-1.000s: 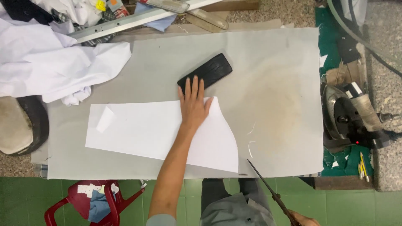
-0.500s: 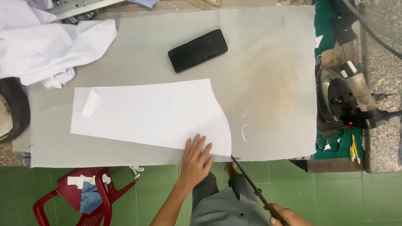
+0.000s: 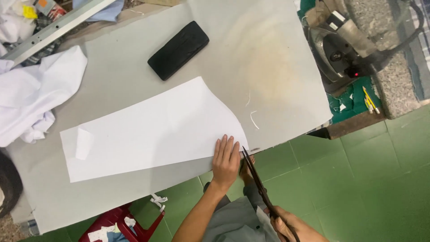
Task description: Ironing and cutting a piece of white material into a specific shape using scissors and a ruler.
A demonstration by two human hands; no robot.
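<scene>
Since half a second ago the scissors (image 3: 257,181), gripped in the right hand (image 3: 291,226), have reached the table's near edge beside the paper (image 3: 152,130), which the left hand (image 3: 226,159) presses flat, fingers together; firm pressure would steady cutting.

I read the white sheet (image 3: 152,127) as matt paper, smooth, one small folded flap at its left end; grey table cover (image 3: 277,67) looks like matt felt-like cloth, brownish stain in the middle; scissors (image 3: 260,183) dark metal, dull blades; black block (image 3: 178,50) matt, slightly textured, material unclear; iron (image 3: 340,45) shiny metal; white bundle (image 3: 31,98) soft crumpled cloth; stool (image 3: 116,226) glossy red plastic; floor (image 3: 358,188) glazed green tile.
</scene>
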